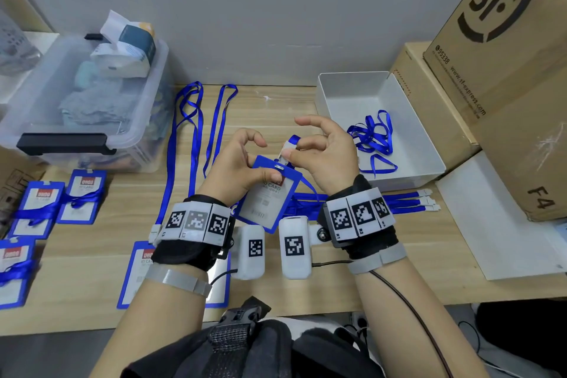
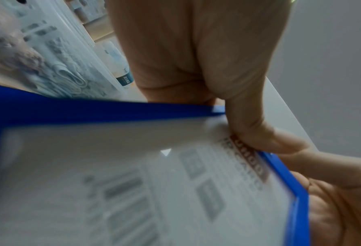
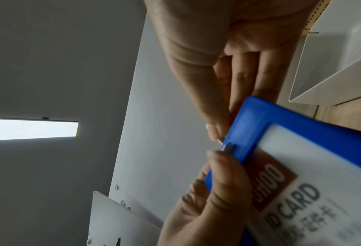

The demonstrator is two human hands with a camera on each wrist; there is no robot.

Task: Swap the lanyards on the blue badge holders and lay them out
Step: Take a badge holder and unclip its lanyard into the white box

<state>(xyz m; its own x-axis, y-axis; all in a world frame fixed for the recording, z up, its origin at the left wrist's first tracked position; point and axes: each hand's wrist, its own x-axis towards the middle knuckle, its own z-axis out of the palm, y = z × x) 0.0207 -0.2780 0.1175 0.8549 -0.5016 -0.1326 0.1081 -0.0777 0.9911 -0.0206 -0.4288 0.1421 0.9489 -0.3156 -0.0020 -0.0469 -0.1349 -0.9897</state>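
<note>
Wooden table, clear bin, cardboard boxes

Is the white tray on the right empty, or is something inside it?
Not empty. The white tray holds a loose tangle of blue lanyards near its front; the rest of its floor is bare.
</note>
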